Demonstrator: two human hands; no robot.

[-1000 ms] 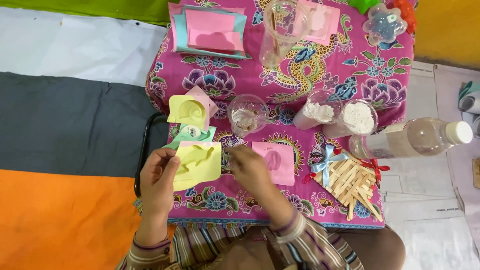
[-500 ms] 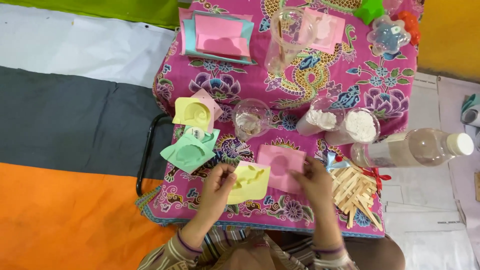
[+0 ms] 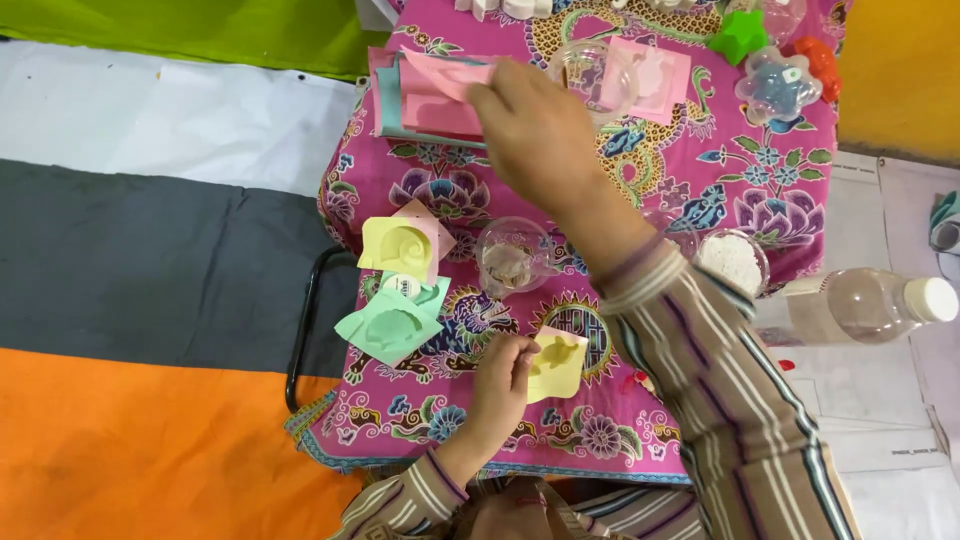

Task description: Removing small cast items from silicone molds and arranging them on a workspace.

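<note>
My left hand [image 3: 503, 378] holds a pale yellow square mould [image 3: 556, 363] by its left edge, low on the table covered with a pink flowered cloth [image 3: 450, 190]. My right hand [image 3: 535, 125] reaches far across the table and pinches a pink square mould [image 3: 440, 75] lifted over a stack of pink and teal moulds [image 3: 400, 110] at the far left. My striped right sleeve [image 3: 720, 390] hides the cloth beneath it.
A yellow mould [image 3: 398, 245], a green mould [image 3: 388, 325] and a clear cup [image 3: 512, 257] sit left of centre. A cup of white powder [image 3: 732, 262] and a clear bottle [image 3: 865, 305] lie to the right. Coloured moulds [image 3: 775, 80] and a clear cup [image 3: 592, 72] sit at the back.
My right hand left the pink mould near the front and stretched to the far stack, picking up a pink mould there. My left hand kept the yellow mould. The camera moved closer.
</note>
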